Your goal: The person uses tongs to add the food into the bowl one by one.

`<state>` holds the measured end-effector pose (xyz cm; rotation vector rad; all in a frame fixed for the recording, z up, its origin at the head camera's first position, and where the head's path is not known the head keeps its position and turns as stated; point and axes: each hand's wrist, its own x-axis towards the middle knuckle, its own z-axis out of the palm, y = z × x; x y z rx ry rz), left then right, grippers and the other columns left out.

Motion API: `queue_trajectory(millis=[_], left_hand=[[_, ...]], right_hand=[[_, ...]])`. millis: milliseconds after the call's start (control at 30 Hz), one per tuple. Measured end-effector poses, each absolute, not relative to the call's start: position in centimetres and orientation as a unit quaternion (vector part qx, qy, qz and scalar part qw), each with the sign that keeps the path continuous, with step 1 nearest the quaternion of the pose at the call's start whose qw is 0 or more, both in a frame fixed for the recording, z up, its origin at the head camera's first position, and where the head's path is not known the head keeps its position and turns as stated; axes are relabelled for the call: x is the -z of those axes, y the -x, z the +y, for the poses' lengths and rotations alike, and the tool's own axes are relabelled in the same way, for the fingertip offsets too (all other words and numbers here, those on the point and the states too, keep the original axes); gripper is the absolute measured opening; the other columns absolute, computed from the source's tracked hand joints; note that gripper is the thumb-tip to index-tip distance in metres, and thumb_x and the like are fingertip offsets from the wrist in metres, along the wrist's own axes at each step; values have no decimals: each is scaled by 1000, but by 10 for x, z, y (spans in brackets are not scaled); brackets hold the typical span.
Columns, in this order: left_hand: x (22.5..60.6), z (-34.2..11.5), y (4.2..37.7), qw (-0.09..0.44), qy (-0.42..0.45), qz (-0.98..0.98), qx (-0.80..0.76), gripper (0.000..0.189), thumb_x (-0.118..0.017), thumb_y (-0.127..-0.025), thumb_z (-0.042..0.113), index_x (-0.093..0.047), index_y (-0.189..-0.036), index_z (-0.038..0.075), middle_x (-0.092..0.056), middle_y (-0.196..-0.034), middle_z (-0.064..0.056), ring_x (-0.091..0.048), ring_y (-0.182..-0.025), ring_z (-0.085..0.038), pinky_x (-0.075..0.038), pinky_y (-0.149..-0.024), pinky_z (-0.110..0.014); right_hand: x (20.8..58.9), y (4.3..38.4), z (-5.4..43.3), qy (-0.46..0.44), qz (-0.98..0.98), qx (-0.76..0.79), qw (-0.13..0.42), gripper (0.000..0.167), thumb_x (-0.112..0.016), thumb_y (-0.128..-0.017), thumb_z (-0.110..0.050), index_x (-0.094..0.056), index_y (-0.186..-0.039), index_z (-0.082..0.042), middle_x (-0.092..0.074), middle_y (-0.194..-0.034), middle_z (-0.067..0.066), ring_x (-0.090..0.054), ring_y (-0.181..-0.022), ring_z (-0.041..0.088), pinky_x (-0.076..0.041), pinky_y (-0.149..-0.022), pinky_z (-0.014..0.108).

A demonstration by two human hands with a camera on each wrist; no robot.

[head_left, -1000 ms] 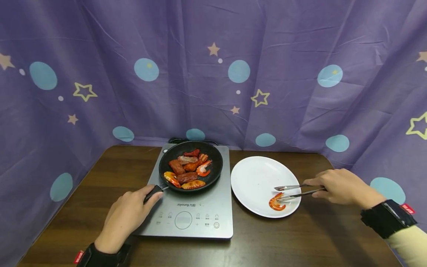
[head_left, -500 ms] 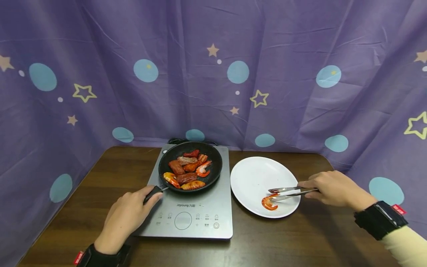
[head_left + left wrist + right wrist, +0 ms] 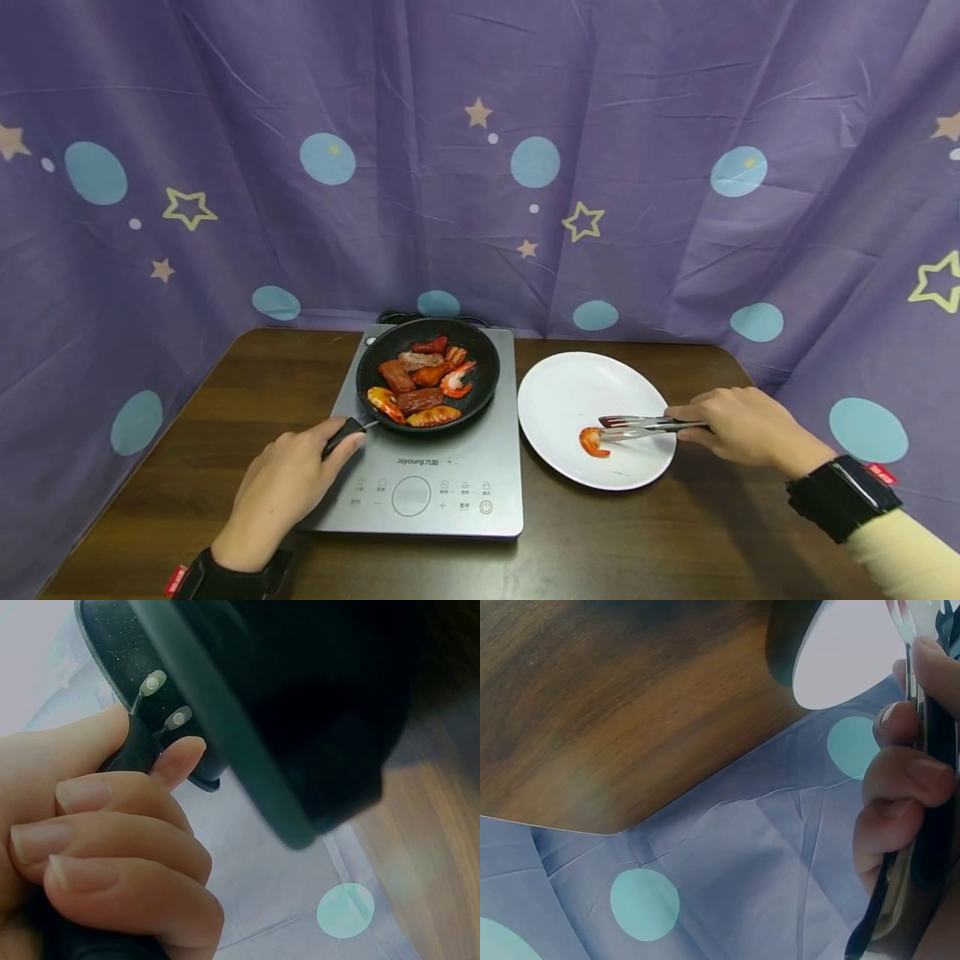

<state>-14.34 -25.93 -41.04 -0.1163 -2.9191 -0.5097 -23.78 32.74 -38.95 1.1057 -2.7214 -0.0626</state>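
Observation:
My left hand [image 3: 288,479] grips the black handle [image 3: 343,437] of a frying pan [image 3: 483,387]. In the left wrist view, its fingers [image 3: 127,874] curl round that handle. The pan sits on a silver induction cooker [image 3: 480,479] and bears shrimp, wings, a drumstick and chunks of meat. To the right, my right hand [image 3: 738,425] holds metal tongs [image 3: 648,423] with dark grips over a white plate [image 3: 566,387]. The arms of the tongs are close together, their tips at an orange shrimp [image 3: 590,443]. Whether they squeeze it or only touch it cannot be told.
The brown wooden table [image 3: 585,537] carries the cooker and plate side by side, with a narrow gap between them. A black cable [image 3: 397,317] lies behind the cooker. Behind the table hangs a purple curtain [image 3: 450,208] with stars and blue dots.
The tongs have moved left over the plate and their arms have come together. The shrimp has shifted left and slightly up with the tips, and turned. My left hand and the pan stay put.

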Motion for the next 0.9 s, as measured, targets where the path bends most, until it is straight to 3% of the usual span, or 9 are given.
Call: queue_trajectory(millis=[600, 900], left_hand=[[410, -260, 142, 93, 41, -980, 171, 57, -67, -103, 52, -72, -134, 5, -77, -110, -25, -76, -85, -44, -55, -56, -53], [411, -261, 143, 89, 44, -980, 174, 57, -67, -104, 51, -72, -135, 3, -77, -110, -26, -76, -85, -43, -56, -56, -52]], right_hand=[[395, 234, 320, -351, -930, 9, 104, 29, -89, -87, -27, -83, -115, -28, -75, -91, -19, -61, -68, 1, -48, -53, 34], [400, 228, 323, -336, -934, 7, 118, 27, -87, -89, -29, -83, -115, -31, -77, -97, -18, -55, -64, -2, -46, -52, 30]])
